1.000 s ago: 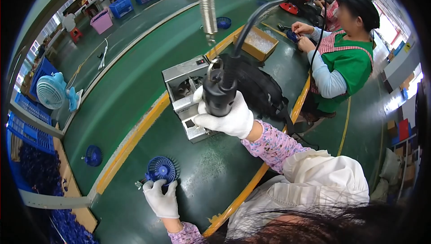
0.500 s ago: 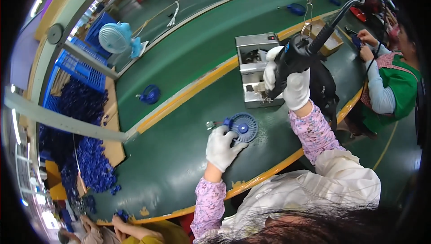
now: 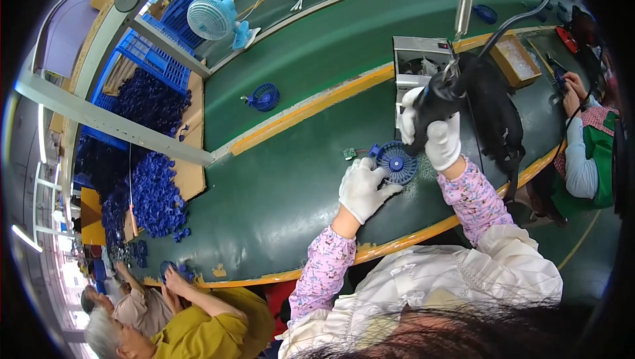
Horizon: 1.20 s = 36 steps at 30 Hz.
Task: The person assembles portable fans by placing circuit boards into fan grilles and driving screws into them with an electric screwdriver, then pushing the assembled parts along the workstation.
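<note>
My white-gloved right hand (image 3: 442, 144) is wrapped round a black electric screwdriver (image 3: 440, 98), which hangs from a spring cord (image 3: 465, 2). The tool points down over the right side of a small round blue fan (image 3: 399, 172); its tip is hidden. My gloved left hand (image 3: 362, 190) steadies the fan flat on the green work surface, thumb and fingers at its near left rim. A small green circuit board (image 3: 349, 153) on a short lead sticks out beyond my left fingers.
Behind the screwdriver stands a metal screw feeder box (image 3: 423, 45). Another blue fan (image 3: 264, 97) lies on the green conveyor belt (image 3: 317, 41). Blue parts (image 3: 155, 194) are heaped at left. A cardboard box (image 3: 512, 61) and a co-worker (image 3: 582, 154) are at right; others sit lower left.
The screwdriver in my right hand has come down from beside the metal box to the fan. My left hand still holds the fan. The whole view has shifted.
</note>
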### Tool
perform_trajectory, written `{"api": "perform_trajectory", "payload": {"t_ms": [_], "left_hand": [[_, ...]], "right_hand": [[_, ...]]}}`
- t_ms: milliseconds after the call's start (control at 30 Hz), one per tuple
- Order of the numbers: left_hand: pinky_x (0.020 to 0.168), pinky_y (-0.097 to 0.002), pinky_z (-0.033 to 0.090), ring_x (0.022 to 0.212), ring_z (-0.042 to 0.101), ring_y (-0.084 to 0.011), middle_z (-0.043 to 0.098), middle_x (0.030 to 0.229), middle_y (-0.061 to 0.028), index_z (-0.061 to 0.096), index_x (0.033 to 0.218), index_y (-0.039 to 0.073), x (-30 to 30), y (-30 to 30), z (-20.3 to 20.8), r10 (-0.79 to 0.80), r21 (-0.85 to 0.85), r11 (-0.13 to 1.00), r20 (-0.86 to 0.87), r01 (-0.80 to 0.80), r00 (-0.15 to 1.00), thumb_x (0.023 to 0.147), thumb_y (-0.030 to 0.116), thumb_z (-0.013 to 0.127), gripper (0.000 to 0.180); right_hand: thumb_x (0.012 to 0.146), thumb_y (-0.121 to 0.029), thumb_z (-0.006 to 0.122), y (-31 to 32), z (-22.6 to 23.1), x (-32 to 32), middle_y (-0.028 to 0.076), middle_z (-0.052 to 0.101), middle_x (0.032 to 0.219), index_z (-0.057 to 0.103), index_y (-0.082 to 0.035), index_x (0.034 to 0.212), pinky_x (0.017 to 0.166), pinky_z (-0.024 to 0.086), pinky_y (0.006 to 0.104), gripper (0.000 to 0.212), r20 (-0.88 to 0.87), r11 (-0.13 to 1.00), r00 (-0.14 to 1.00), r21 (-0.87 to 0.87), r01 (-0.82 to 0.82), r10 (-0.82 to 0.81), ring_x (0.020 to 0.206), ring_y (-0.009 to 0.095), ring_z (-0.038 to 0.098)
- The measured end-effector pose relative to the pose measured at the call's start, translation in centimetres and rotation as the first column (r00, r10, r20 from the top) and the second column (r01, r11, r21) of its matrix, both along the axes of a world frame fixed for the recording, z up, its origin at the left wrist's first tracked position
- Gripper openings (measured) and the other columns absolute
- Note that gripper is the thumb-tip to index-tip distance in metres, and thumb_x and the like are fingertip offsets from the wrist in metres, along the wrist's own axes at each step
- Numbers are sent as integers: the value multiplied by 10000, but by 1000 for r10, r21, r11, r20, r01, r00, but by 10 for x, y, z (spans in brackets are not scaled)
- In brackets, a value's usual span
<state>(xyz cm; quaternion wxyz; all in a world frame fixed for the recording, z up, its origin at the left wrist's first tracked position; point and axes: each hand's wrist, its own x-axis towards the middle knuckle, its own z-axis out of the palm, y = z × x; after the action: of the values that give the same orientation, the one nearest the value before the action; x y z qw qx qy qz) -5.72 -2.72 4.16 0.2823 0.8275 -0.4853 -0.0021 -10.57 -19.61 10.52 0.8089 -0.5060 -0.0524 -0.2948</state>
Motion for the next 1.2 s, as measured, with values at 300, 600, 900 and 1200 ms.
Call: {"api": "perform_trajectory", "payload": {"t_ms": [300, 600, 900, 1200], "left_hand": [[679, -421, 436, 782, 538, -303, 537, 785, -110, 675, 774, 99, 1, -1, -3, 9, -6, 1000, -38, -9, 999, 654, 352, 757, 291], [652, -416, 437, 742, 541, -298, 542, 746, -101, 680, 771, 111, -3, 0, -10, 21, 13, 1000, -84, -20, 996, 677, 369, 738, 281], [620, -418, 426, 717, 532, -288, 519, 712, -95, 666, 743, 98, 1, 0, -13, 4, -34, 999, -39, -5, 999, 667, 359, 748, 283], [611, -423, 432, 713, 536, -299, 525, 723, -109, 661, 720, 109, -1, 0, -14, 14, -77, 997, -29, -16, 999, 670, 375, 737, 282]], "right_hand": [[637, -589, 767, 4, -34, 15, 18, 541, 641, 527, 12, 1039, 499, 378, 216, 762, -84, 994, 992, -43, -98, 94, 545, 90, 489], [582, -646, 763, 4, -35, 15, 24, 541, 636, 536, 10, 1026, 490, 364, 221, 824, -124, 982, 979, -71, -173, 163, 534, 92, 475], [612, -655, 733, -7, 4, 9, 34, 526, 617, 516, 19, 1023, 487, 391, 225, 818, -20, 998, 998, -23, -59, 58, 528, 109, 501], [591, -706, 714, 5, -32, 15, 1, 519, 628, 524, -10, 1004, 471, 357, 206, 831, -131, 988, 984, -83, -129, 117, 525, 75, 472]]}}
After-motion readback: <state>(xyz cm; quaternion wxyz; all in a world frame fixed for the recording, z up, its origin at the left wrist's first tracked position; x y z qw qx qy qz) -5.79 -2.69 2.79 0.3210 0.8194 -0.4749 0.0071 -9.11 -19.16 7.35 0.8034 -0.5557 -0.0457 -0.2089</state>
